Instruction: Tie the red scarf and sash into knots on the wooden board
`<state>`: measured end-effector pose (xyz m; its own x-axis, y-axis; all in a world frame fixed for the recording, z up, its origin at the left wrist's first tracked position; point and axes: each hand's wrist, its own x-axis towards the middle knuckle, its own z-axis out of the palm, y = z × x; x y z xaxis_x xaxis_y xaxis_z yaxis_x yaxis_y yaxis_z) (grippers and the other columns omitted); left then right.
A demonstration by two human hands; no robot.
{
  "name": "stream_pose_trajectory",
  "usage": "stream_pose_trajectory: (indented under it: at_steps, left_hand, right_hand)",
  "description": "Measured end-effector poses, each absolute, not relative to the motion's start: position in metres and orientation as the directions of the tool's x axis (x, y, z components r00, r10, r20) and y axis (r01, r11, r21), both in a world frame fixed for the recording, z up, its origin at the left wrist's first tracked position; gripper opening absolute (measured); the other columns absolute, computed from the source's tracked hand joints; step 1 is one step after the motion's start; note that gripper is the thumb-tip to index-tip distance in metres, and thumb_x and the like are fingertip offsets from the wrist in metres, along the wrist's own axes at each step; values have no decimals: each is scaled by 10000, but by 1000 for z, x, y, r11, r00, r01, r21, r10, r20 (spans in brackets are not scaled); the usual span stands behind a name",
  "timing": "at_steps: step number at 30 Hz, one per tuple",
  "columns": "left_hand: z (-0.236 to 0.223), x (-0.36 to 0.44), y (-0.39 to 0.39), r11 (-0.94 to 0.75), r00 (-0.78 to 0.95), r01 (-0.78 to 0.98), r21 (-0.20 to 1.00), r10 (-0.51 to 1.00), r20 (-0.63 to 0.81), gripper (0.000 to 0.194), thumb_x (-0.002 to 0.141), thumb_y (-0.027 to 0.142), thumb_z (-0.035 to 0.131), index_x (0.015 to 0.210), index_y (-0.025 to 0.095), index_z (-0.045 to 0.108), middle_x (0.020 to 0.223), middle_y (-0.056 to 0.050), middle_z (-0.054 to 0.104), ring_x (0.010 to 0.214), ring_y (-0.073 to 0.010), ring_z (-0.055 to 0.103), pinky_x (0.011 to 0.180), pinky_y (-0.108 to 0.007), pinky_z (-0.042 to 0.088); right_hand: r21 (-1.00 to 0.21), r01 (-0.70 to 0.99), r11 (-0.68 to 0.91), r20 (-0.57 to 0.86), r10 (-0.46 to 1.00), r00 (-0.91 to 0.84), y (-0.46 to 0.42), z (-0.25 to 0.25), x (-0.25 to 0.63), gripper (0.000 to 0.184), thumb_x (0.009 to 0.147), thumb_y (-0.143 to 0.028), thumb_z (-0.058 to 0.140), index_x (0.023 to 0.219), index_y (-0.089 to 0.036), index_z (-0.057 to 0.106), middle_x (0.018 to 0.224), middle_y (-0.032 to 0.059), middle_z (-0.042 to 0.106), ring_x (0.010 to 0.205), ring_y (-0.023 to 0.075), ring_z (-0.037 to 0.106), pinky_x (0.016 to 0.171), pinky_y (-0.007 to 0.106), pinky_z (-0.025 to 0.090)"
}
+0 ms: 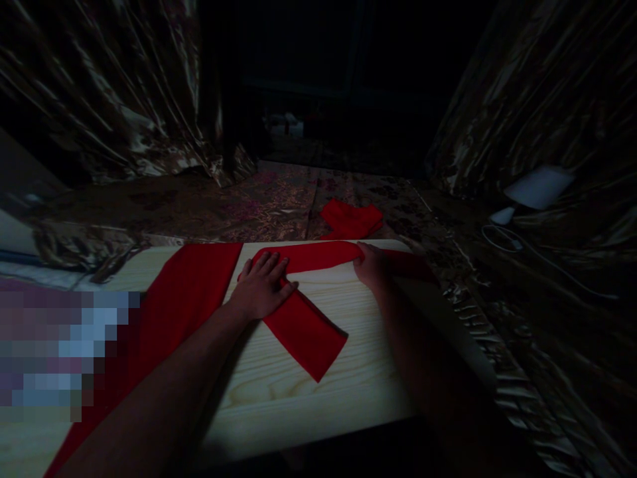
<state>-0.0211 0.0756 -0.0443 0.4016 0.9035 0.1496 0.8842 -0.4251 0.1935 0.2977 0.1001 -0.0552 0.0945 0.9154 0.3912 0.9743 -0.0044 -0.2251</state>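
Forearms (172,378), hands (259,287) on red cloth (309,338)

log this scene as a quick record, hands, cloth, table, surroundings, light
left hand: left hand spread flat on the bend of the red strip
right hand: right hand appears to pinch the strip, right of the left hand
strip: doubled back at an angle, one end toward the viewer
table: pale wood-grain table
other cloth: wide red band across the table's left; red bundle beyond the far edge
surroundings: patterned curtains on both sides; lamp at right
light: dim
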Motion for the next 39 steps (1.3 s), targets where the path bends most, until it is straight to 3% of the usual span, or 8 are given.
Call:
stream_pose_trajectory:
  at_steps: [4,13,16,22,27,33,36,39]
  left_hand:
    - [-45,-21,76,-429,412,893,137,901,136,761,965,674,367,1592,242,377,1662,-101,309,1561,-324,201,1239,-591,147]
    - [-40,-20,74,-412,406,906,95,910,81,776,974,691,304,1610,248,333,1678,-79,270,1569,-314,174,1241,-591,152]
    - [-39,-20,74,-413,406,907,86,910,87,774,975,687,307,1609,245,336,1676,-84,278,1567,-316,181,1242,-586,155]
    - [-39,-19,74,-410,404,907,98,912,77,766,977,671,331,1608,238,339,1675,-90,278,1565,-321,187,1240,-589,153]
    - [-41,-19,76,-414,407,903,113,910,81,771,973,676,321,1609,240,337,1675,-91,279,1566,-322,183,1235,-599,148]
    - [-41,-19,77,-403,397,907,125,915,68,769,969,667,332,1610,242,336,1678,-79,268,1567,-320,179,1240,-589,140]
    - [-40,-19,76,-407,402,905,125,913,69,769,975,658,325,1612,229,328,1679,-88,262,1568,-316,178,1240,-592,134]
    - [-39,-18,76,-411,405,903,124,912,71,767,974,655,327,1609,224,339,1677,-92,269,1568,-317,177,1240,-593,131]
  right_hand:
    - [-239,969,70,424,905,40,101,-57,297,489,869,-308,599,1321,-131,656,1288,146,699,1163,299,635,1045,396,458]
    - [-210,972,101,540,841,29,96,-45,302,488,831,-72,523,1282,-156,690,1386,113,657,1349,279,516,1209,506,260]
    - [-211,973,94,442,897,9,96,-46,307,497,812,-39,508,1258,-142,703,1345,127,679,1310,273,553,1178,461,336]
    - [-227,974,23,279,959,42,100,-47,324,686,786,-84,570,1472,-101,542,1410,159,629,1281,287,594,1124,379,428]
    - [-43,999,-24,178,984,31,94,-33,345,560,872,-146,552,1431,-159,596,1336,156,678,1219,323,631,1082,436,450]
    - [124,988,88,256,959,-118,82,-26,367,501,950,-83,405,1415,-104,588,1417,164,621,1311,272,570,1159,418,377]
    - [105,984,147,286,943,-172,77,-26,381,527,922,-55,417,1423,-86,579,1466,174,578,1364,272,527,1188,436,351]
    - [-23,977,214,168,964,-207,78,-27,397,645,802,-32,528,1442,-101,568,1495,150,555,1387,273,512,1193,426,363]
